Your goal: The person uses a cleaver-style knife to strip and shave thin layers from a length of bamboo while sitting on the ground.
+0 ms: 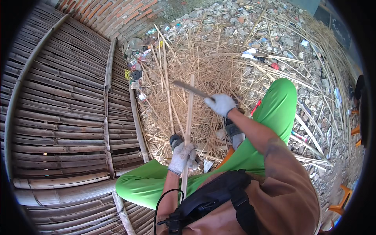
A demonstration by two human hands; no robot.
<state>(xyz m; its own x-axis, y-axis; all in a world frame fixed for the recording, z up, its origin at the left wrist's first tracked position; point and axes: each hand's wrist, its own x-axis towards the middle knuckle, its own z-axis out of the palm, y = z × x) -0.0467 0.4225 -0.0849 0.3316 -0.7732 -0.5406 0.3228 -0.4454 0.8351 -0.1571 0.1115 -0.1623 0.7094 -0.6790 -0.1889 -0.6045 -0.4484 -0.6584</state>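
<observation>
My left hand [181,157], in a whitish work glove, is closed around a pale bamboo strip [189,111] that stands nearly upright in the picture, its lower end by my lap. Also gloved, my right hand [220,105] grips a long knife [190,88] by the handle, which the glove hides. The dark blade points left and crosses the upper part of the strip; whether it touches the strip I cannot tell. Beneath both hands lies a heap of bamboo shavings [211,74].
A slatted bamboo platform [70,129] fills the left side. Rubble with litter [290,39] spreads beyond the shavings, below a brick wall [113,15]. Long bamboo strips [309,109] lie at right. My bent legs in green trousers [274,105] flank the work, and a black waist bag [211,196] crosses my front.
</observation>
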